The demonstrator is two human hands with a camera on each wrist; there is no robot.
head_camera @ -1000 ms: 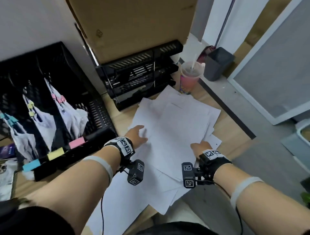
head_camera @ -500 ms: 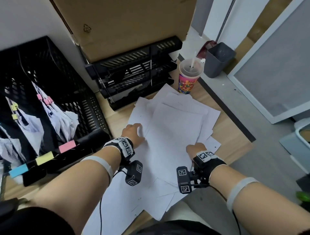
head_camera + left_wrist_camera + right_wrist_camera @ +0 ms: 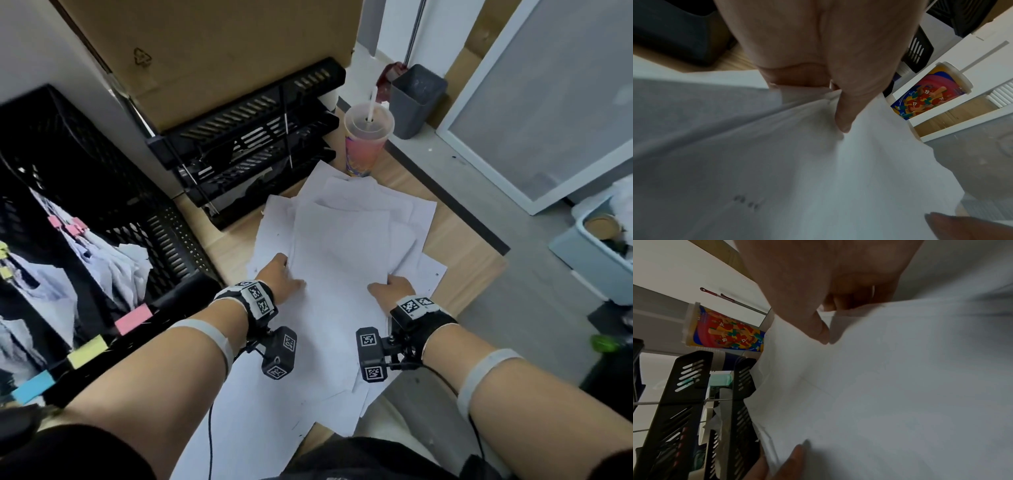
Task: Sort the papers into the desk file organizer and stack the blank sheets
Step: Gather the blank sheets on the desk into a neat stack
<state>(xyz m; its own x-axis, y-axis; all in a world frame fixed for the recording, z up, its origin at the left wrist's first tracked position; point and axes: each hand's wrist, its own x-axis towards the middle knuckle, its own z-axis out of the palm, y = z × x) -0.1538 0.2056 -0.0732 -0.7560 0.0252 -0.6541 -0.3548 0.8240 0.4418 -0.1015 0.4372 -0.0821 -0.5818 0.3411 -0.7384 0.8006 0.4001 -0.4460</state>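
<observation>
A loose pile of white sheets (image 3: 342, 260) lies spread on the wooden desk (image 3: 455, 253). My left hand (image 3: 279, 275) holds the left edge of the top sheets, and in the left wrist view its thumb (image 3: 844, 113) presses on the paper (image 3: 818, 162) with the fingers tucked under. On the right edge my right hand (image 3: 388, 291) pinches the same sheets (image 3: 900, 386), thumb (image 3: 818, 329) on top. A black stacked tray organizer (image 3: 246, 144) stands behind the pile. To the left is a black upright file organizer (image 3: 164, 236) with pink, yellow and blue labels and clipped papers.
A colourful lidded cup with a straw (image 3: 366, 144) stands at the pile's far corner, close to the trays. A big cardboard box (image 3: 212, 51) rises behind the trays. Beyond the desk's right edge are a grey bin (image 3: 416, 99) and a light blue tub (image 3: 596, 240).
My left hand, earlier flat on the paper, now has its fingers under the sheet edge. Both hands sit a little closer together on the top sheets, and the view has shifted slightly.
</observation>
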